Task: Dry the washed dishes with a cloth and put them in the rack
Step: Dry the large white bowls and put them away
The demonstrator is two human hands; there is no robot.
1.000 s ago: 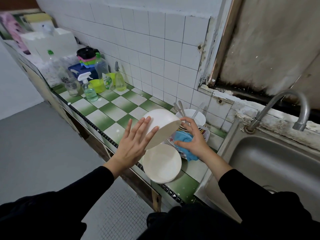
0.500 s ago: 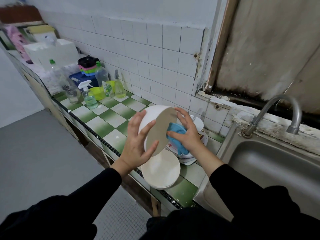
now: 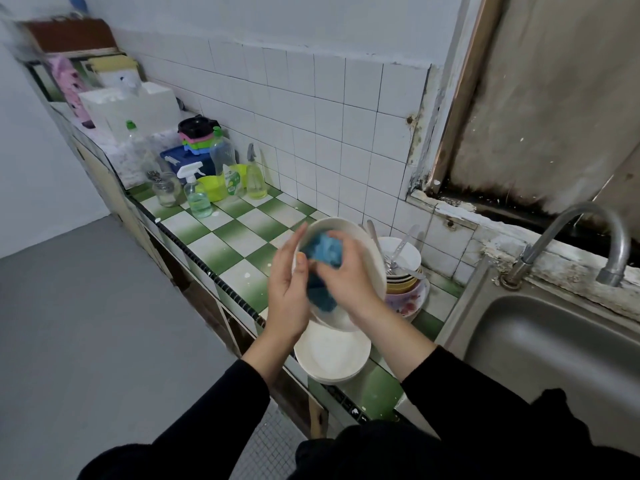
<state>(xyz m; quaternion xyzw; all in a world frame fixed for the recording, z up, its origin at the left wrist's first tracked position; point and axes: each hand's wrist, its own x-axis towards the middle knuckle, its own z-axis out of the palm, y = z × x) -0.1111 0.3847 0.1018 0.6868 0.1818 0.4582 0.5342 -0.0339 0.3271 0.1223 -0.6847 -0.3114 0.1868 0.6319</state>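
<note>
Head view: the left hand (image 3: 289,292) grips a tilted white bowl (image 3: 362,242) by its rim, above the surface (image 3: 221,237); the right hand (image 3: 351,284), fingers (image 3: 348,258) curled, presses a blue cloth (image 3: 325,251) inside the bowl.

Left of the sink (image 3: 554,348), a white bowl (image 3: 367,254) is held tilted with a crumpled blue cloth (image 3: 327,249) pressed inside it, stacked white plates (image 3: 332,358) lying below it and piled bowls (image 3: 403,285) holding spoons closest to the sink

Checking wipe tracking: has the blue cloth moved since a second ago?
Yes. The cloth went left, from in front of the dish pile into the bowl the left hand holds; the right hand grips it.
</note>
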